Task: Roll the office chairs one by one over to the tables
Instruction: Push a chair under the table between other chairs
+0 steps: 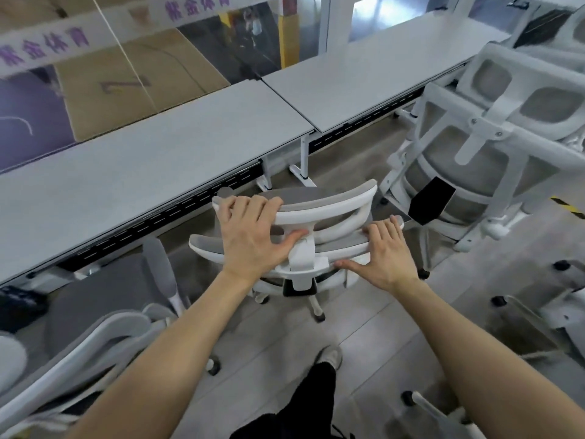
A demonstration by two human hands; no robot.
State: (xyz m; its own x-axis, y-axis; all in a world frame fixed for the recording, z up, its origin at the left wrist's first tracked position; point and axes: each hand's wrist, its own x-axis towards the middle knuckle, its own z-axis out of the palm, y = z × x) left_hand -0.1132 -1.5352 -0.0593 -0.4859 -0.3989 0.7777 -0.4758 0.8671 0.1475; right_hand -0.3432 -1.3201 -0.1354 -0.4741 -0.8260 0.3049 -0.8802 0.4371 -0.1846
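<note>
A white-framed office chair with grey mesh (329, 201) stands right in front of me, its back toward me, close to the edge of the left grey table (152, 160). My left hand (253, 232) grips the chair's headrest, fingers curled over its top and thumb round the frame. My right hand (386, 251) lies flat with straight fingers on the top edge of the chair's backrest. A second grey table (373, 74) adjoins the first on the right.
Another chair (104, 312) sits tucked at the table to my left. A tilted white chair (481, 137) stands at the right, with more chair bases and castors (525, 308) behind it. My shoe (329, 356) is on the grey tiled floor below.
</note>
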